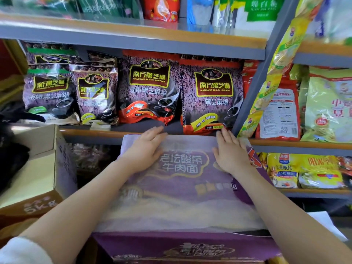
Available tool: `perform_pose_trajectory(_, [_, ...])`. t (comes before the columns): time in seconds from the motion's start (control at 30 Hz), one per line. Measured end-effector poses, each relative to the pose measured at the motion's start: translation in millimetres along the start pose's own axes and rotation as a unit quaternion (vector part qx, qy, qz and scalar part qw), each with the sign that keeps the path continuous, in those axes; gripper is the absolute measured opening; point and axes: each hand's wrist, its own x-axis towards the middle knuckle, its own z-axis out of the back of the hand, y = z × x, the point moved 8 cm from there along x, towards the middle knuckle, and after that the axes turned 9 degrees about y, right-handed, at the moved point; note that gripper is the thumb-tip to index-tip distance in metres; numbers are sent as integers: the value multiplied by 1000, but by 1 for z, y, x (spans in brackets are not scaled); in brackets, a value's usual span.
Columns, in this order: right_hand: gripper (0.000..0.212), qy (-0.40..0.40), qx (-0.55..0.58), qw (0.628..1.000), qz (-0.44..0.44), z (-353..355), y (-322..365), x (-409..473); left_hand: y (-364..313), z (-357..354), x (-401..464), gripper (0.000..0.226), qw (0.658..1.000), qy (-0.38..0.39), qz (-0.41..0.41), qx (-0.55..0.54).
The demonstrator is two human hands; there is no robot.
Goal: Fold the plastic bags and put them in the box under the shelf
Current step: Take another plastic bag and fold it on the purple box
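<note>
A translucent white plastic bag (182, 210) lies spread flat over the top of a purple noodle carton (186, 246) in front of me. The carton's printing shows through it. My left hand (146, 149) rests flat on the bag's far left part, fingers stretched toward the shelf edge. On the far right part, my right hand (230, 151) lies flat too, fingers apart. Both palms press down on the bag near its far edge; neither hand grips it.
A grey metal shelf (133, 44) holds purple black-sesame packs (148, 88) just beyond my hands. An open cardboard box (57, 161) stands at the left. Yellow and red food packs (304, 170) fill the shelves at the right, behind a slanted grey upright (253, 92).
</note>
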Motion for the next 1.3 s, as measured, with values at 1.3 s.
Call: perform_pose_trajectory(1.3, [26, 288, 62, 919, 261, 16, 142, -101, 25, 23, -164, 40, 921, -156, 78, -348])
